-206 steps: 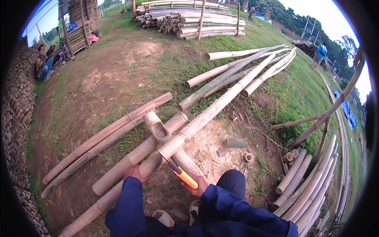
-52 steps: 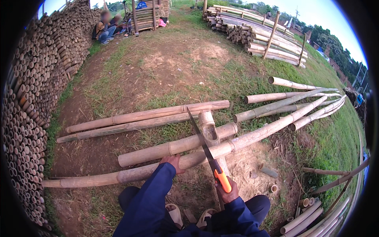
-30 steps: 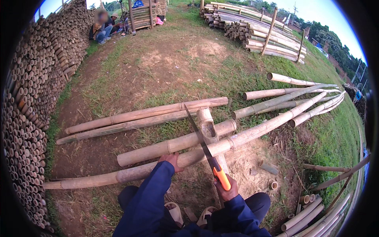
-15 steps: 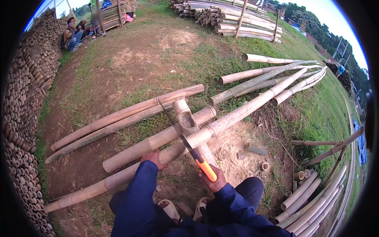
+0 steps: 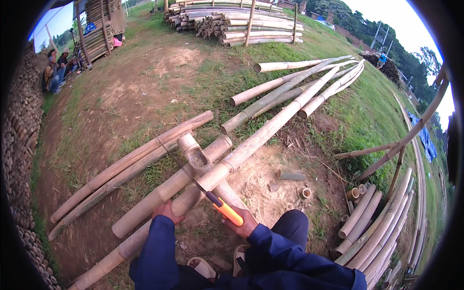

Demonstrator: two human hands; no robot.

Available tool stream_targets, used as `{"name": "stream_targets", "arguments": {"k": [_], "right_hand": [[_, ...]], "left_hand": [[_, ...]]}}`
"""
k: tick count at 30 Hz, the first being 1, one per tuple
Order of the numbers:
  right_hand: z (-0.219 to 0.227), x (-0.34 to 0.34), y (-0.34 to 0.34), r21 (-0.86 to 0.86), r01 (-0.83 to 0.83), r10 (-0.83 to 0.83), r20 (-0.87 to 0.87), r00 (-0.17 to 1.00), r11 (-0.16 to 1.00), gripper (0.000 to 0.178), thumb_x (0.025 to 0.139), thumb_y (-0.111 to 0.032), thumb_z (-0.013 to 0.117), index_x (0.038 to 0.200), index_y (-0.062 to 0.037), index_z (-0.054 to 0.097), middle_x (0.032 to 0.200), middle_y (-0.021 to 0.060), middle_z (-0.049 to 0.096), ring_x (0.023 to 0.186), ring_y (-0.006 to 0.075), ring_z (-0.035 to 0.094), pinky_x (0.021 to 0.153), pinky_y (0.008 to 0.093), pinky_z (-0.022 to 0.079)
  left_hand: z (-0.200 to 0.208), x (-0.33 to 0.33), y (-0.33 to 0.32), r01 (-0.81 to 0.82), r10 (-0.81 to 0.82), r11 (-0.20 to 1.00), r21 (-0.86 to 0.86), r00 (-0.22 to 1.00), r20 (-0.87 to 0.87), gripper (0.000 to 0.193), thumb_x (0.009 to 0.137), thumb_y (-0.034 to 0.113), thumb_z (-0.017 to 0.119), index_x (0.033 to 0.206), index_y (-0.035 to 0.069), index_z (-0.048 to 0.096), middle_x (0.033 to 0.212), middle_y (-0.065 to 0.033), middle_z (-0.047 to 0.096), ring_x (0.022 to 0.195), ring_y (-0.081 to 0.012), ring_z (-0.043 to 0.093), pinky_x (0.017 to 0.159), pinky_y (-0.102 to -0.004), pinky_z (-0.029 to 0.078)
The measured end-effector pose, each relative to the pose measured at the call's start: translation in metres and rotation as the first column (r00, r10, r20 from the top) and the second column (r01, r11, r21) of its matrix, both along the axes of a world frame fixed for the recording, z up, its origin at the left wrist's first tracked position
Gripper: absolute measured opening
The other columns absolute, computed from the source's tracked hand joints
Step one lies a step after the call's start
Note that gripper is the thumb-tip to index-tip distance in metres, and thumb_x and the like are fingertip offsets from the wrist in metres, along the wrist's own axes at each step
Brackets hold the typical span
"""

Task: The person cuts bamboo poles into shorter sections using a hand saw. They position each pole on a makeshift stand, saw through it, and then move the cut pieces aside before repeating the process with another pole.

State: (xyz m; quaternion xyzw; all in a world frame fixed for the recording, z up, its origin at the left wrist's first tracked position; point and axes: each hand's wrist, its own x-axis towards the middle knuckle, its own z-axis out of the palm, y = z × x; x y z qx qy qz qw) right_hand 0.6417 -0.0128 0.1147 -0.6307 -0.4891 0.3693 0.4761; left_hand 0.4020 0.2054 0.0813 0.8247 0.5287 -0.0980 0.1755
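Observation:
My right hand (image 5: pixel 241 222) is wrapped round the orange handle of a hand saw (image 5: pixel 227 211). The saw's dark blade crosses a long bamboo pole (image 5: pixel 275 130), sunk into it at a cut. Left of the blade, the pole's near section (image 5: pixel 130 245) sits slightly lower than the part to the right. My left hand (image 5: pixel 167 212) grips that near section, close to the cut. Under the pole lies a thick bamboo crosspiece (image 5: pixel 230 193) with a notch hollowed in its upper end. A second, shorter bamboo length (image 5: pixel 164 193) rests just beyond, also across the crosspiece.
Two bamboo poles (image 5: pixel 130 159) lie to the left, more poles (image 5: pixel 290 89) fan out ahead. Sawdust (image 5: pixel 263 179) and short offcuts (image 5: pixel 304 193) cover the ground right of the crosspiece. Bamboo stacks (image 5: pixel 261 29) stand behind; cut lengths (image 5: pixel 382 232) lie at right. People sit far left.
The saw has moved down into the pole, and the pole's near section has dropped at the cut. My left hand stays on it. The whole view has turned to the right.

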Motion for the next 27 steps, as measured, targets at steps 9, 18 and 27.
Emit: {"name": "stream_targets", "arguments": {"k": [9, 18, 27], "right_hand": [[-0.004, 0.0, 0.002, 0.026, -0.003, 0.003, 0.016, 1.0, 1.0, 0.02, 0.091, -0.014, 0.078, 0.104, -0.0025, 0.067, 0.087, 0.0076, 0.066, 0.08, 0.0184, 0.062, 0.078, 0.0344, 0.051], [0.0, 0.007, 0.001, -0.015, -0.015, 0.016, 0.026, 1.0, 1.0, 0.02, 0.092, -0.014, 0.078, 0.104, -0.0023, 0.067, 0.088, 0.0091, 0.067, 0.08, 0.0193, 0.063, 0.078, 0.0354, 0.052], [0.01, 0.0, 0.007, -0.052, -0.04, 0.041, 0.025, 0.999, 0.998, 0.02, 0.093, -0.012, 0.076, 0.108, -0.002, 0.066, 0.087, 0.0082, 0.066, 0.081, 0.0173, 0.061, 0.078, 0.0332, 0.05]], "left_hand": [[-0.01, -0.003, 0.003, 0.009, -0.009, 1.0, 0.01, 1.0, 0.009, 0.082, 0.065, 0.052, 0.086, 0.127, 0.004, 0.062, 0.113, -0.0229, 0.074, 0.107, -0.0378, 0.072, 0.099, -0.0474, 0.056], [-0.01, 0.003, 0.002, 0.011, -0.011, 1.0, 0.027, 1.0, 0.007, 0.083, 0.065, 0.052, 0.085, 0.129, 0.005, 0.062, 0.112, -0.0228, 0.074, 0.105, -0.0383, 0.073, 0.099, -0.0475, 0.057], [-0.002, -0.009, 0.001, -0.014, 0.015, 1.0, 0.025, 1.0, -0.009, 0.083, 0.066, 0.05, 0.085, 0.131, 0.004, 0.06, 0.111, -0.0234, 0.074, 0.106, -0.0385, 0.072, 0.099, -0.0482, 0.056]]}}
